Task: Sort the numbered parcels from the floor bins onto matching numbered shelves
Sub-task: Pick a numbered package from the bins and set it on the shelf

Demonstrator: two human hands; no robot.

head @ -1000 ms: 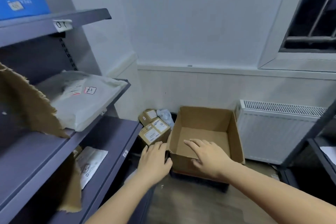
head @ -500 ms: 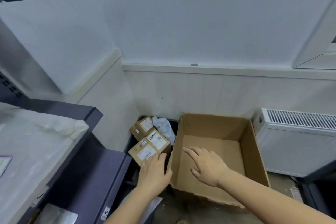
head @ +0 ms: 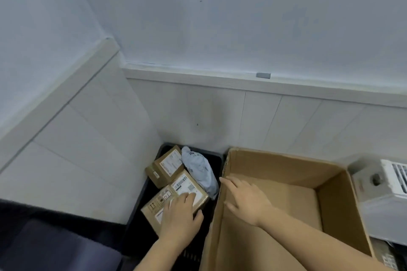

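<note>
Down in the corner of the room, a black plastic floor bin (head: pixel 217 160) sits against the pale panelled wall (head: pixel 92 160), and three parcels lie in it. The person's left hand (head: pixel 179 215) lies on top of the nearest brown cardboard parcel with white printed labels (head: pixel 171 196), fingers spread over its upper face and the thumb hooked down its right edge, so it looks to be gripping the box. Behind that one, touching it, is a smaller brown cardboard parcel with a white label (head: pixel 166 166), and just to the right of both lies a crumpled grey plastic mailer bag (head: pixel 199 170). The right hand (head: pixel 244 200) is flat and relaxed, fingers straight, reaching over the left wall of a large open brown cardboard box (head: pixel 330 196) that stands beside the bin. A white radiator (head: pixel 383 193) stands at the far right, close to the box.
</note>
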